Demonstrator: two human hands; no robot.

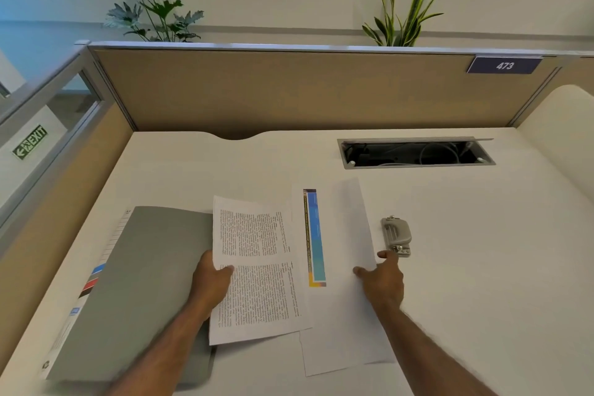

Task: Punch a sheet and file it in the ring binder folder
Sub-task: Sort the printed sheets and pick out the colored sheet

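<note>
printed sheet [254, 267]: being held up by its left edge, tilting a little off the desk, overlapping the right edge of the ring binder and the left part of the white paper.
left hand [210, 280]: pinching the printed sheet at its left edge, thumb lying on top of the text, fingers tucked underneath and hidden.
right hand [382, 280]: lying relaxed with fingers apart, gripping nothing; thumb touching the right edge of the white paper, forefinger pointing at the near end of the hole punch, too close to tell whether touching.
hole punch [397, 236]: sitting on the desk just to the right of the white paper, silver.
ring binder [138, 283]: lying closed and flat at the left, grey cover facing up, labelled spine facing left.
white paper [344, 315]: lying flat between the binder and the punch, showing a long blue strip.
desk [482, 267]: carrying all of these, white.
cable tray [414, 153]: standing open at the far right of the desk, showing cables inside.
partition [289, 90]: running along the far edge, beige, bearing a number plate [504, 65] reading 473.
plants [151, 13]: rising behind the partition, below the window.
exit sign [30, 142]: showing green at the far left.
</note>
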